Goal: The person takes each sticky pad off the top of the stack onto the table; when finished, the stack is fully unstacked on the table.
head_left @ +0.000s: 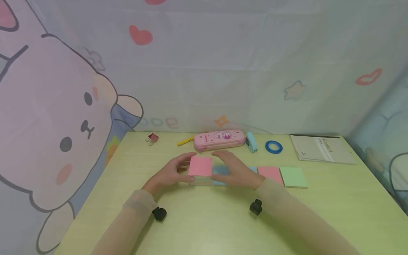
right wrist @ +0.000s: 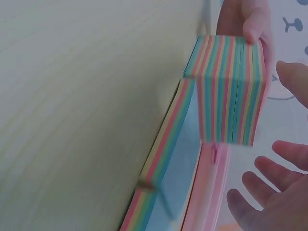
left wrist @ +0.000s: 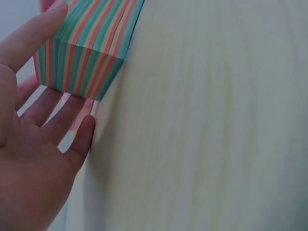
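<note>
A tall stack of square sticky notes [head_left: 200,167], pink on top with striped pastel sides, stands near the table's middle. My left hand [head_left: 172,171] holds it from the left, thumb on the near face and fingers behind; in the left wrist view, the stack [left wrist: 89,53] partly hides those fingertips. To its right, my right hand [head_left: 234,171] hovers with fingers spread. The right wrist view shows a gap between that hand [right wrist: 276,192] and the stack [right wrist: 226,96]. Under the right hand lies a lower blue sticky-note pile [head_left: 220,170], partly covered.
Farther right lie pink notes [head_left: 269,173] and green notes [head_left: 293,177]. Along the back are a red binder clip [head_left: 153,137], a yellow pen-like item [head_left: 185,141], a pink pencil case [head_left: 220,140], a light-blue stapler [head_left: 251,142], a blue tape roll [head_left: 273,147] and a notebook [head_left: 322,149].
</note>
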Available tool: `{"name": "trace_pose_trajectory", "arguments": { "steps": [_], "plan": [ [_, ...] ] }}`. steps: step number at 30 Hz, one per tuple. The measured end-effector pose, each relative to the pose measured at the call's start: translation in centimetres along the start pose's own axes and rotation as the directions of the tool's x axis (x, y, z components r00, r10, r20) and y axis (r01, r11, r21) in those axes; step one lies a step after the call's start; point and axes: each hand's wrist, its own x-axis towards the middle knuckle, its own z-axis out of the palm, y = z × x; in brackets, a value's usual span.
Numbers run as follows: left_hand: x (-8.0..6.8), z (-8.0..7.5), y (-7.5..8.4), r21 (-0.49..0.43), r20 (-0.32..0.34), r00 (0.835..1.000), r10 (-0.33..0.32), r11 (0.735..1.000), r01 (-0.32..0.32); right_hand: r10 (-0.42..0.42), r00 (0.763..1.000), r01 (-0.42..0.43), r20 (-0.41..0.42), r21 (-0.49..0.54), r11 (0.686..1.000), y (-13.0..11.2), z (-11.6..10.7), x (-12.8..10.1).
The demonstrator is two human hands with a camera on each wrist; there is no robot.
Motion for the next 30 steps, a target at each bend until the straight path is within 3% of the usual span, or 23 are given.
{"name": "trace_pose_trajectory", "arguments": {
  "steps": [7, 14, 21, 30],
  "plan": [
    [0.1, 0.0, 0.0, 0.019, 0.012, 1.0, -0.028, 0.999, 0.028, -0.027, 0.999, 0.027, 0.026, -0.003, 1.0, -1.0, 1.4, 1.7],
    [-0.1, -0.1, 0.0, 0.036, 0.021, 0.999, -0.031, 0.999, 0.031, 0.023, 1.0, -0.021, 0.016, -0.079, 0.997, 0.1, 1.2, 1.5],
    [-0.2, 0.0, 0.0, 0.042, 0.013, 0.999, -0.03, 0.999, 0.029, 0.08, 0.997, -0.08, -0.001, -0.096, 0.992, 1.6, -0.7, -0.6],
    [-0.1, 0.0, -0.5, 0.037, 0.01, 1.0, -0.01, 0.999, 0.01, 0.08, 0.997, -0.08, -0.01, -0.094, 0.992, 2.2, -1.6, -4.2]
  ]
}}
